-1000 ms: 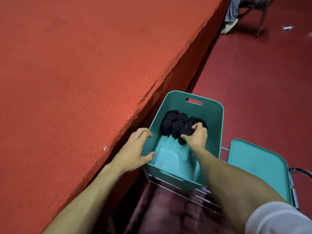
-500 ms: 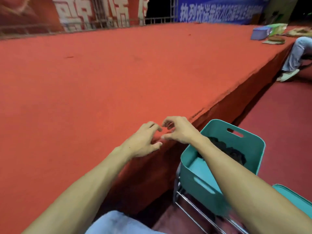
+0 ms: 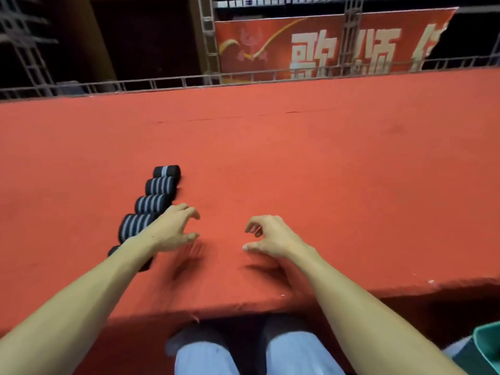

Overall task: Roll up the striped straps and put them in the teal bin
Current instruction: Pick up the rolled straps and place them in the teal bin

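Your left hand (image 3: 173, 228) hung just above the red carpeted platform (image 3: 324, 171), fingers loosely curled and grasping nothing, with some blur under the thumb. Your right hand (image 3: 273, 236) was beside it, a gap between them, in the same state: fingers loosely hooked, thumb out, nothing in it. Can't tell whether either hand touched the carpet. The striped straps (image 3: 161, 186), black with pale stripes, sat on the platform left of your left hand. They ran in a slanted row away from you, each touching the next, and looked rolled. Four were in clear view. A fifth, nearest you, was mostly hidden under your left forearm. Your left fingers were just beside the third roll, contact unclear. Only a corner of the teal bin (image 3: 487, 345) showed at the bottom right, below the platform edge and well apart from the straps. Your knees (image 3: 292, 353) in light trousers were under the front edge. A metal railing (image 3: 162, 82) and a red banner (image 3: 324, 41) stood at the far side.
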### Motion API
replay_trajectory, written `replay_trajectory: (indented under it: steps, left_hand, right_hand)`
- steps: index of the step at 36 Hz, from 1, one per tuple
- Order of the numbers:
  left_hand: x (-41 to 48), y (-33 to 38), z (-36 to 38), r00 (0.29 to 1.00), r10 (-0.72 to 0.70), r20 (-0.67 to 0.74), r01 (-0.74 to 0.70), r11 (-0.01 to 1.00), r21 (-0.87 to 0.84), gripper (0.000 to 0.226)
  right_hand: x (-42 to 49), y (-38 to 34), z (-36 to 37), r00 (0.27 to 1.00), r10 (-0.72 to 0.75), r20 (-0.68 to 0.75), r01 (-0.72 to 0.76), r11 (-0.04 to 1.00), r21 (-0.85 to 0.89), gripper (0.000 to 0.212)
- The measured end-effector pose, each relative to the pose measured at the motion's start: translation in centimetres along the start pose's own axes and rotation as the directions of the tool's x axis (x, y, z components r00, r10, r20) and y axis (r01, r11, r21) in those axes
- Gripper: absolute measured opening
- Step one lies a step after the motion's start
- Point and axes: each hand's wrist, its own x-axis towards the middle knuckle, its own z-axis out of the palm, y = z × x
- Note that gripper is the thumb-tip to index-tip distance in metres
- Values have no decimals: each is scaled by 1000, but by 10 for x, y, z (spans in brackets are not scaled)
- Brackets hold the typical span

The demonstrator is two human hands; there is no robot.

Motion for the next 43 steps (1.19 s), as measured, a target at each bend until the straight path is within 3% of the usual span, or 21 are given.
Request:
replay_trajectory:
  steps: [5,9,12,16,21,29,33,36,39,43]
  left_hand:
    - [-47,-42,-18,982,-184,36,182,982,51,41]
    - [-71,-61,-18,969,-191,160,178,980,91,40]
    - [-85,-73,-9,950,-224,216,205,973,108,51]
    - [-89,-83,3,955,-244,170,234,969,80,57]
    - [-83,-88,16,965,-240,106,231,969,85,43]
    - [-79,-80,15,982,-165,90,142,965,221,41]
    - [-78,-80,13,999,-33,38,36,995,-92,54]
    - [-75,-69,14,992,-5,-124,-31,957,-288,56]
    - [-67,-53,18,956,-102,-274,-42,880,-473,49]
    - [-58,-37,30,930,-169,-326,-50,822,-567,49]
  right_hand:
    - [29,-42,35,995,-83,58,82,996,22,41]
    - [45,-69,57,989,-126,79,121,991,56,41]
    - [51,-84,71,984,-155,86,148,986,84,40]
    - [55,-98,84,981,-170,89,159,979,127,40]
    - [56,-104,95,981,-164,103,144,974,176,38]
    - [58,-94,103,987,-135,89,111,965,239,39]
    - [61,-93,107,986,-160,42,136,928,348,60]
    - [64,-93,112,982,-188,26,154,870,468,78]
    - [63,-89,114,977,-212,7,169,797,580,70]
    - [62,-80,114,976,-192,-101,215,786,580,60]
